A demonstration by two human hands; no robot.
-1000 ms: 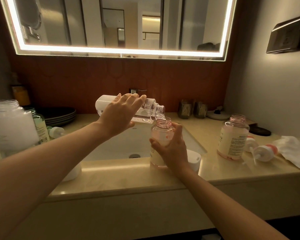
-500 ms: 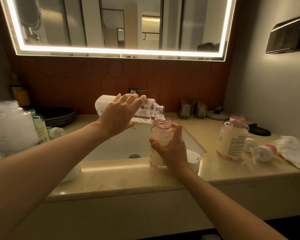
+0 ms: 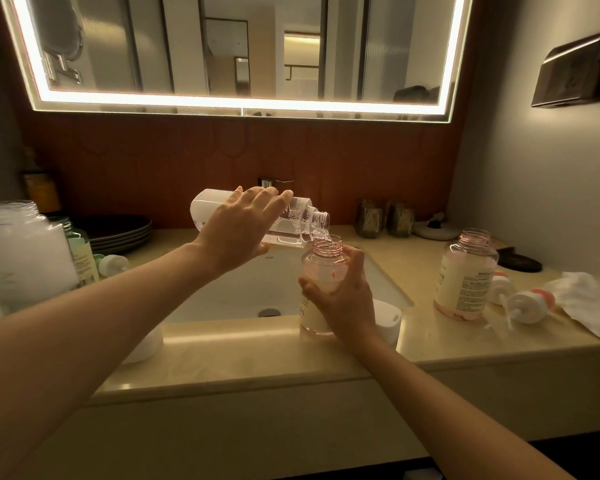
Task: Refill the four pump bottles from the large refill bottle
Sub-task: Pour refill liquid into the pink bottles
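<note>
Head view: left hand [image 3: 238, 230] clasps tilted refill bottle [image 3: 300, 225], mouth over pink pump bottle [image 3: 321, 268] to pour.
Right hand [image 3: 347, 303]: fingers wrap that bottle, steadying it.

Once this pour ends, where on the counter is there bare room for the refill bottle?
Bare: the counter's front ledge between the white dish and the held pink bottle, and the stretch between that bottle and the second pink bottle. Crowded: the left corner, with bottles and plates; the right end, with pump heads and tissue.
</note>
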